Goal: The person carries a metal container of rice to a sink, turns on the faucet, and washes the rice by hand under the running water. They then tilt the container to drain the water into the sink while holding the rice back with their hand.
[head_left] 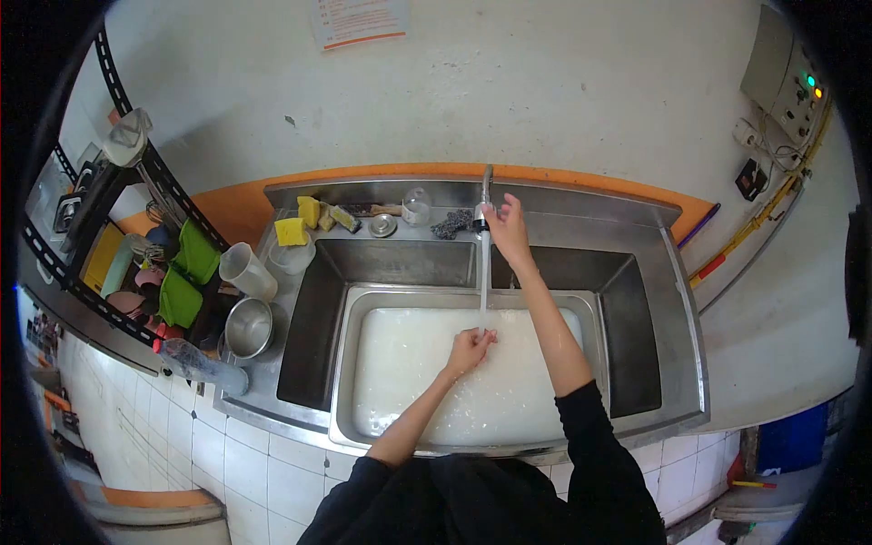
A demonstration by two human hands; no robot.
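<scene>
Water runs from the chrome faucet (482, 214) in a thin stream (485, 272). Under its lower end is my left hand (471, 351), fingers curled in, over cloudy white water; what the fingers hold, if anything, is hidden. My right hand (509, 232) is raised beside the faucet, fingers stretched upward and apart from the thumb, which is right at the faucet head. The whitish water fills a large rectangular metal pan (341, 363) set in the steel sink (304, 363).
Along the sink's back ledge are yellow sponges (292, 232), a clear jar (416, 207) and a dark scouring pad (451, 225). To the left stand a plastic jug (247, 271), a metal bowl (249, 328) and a red-capped bottle (202, 365). A shelf (136, 173) with utensils rises beside them.
</scene>
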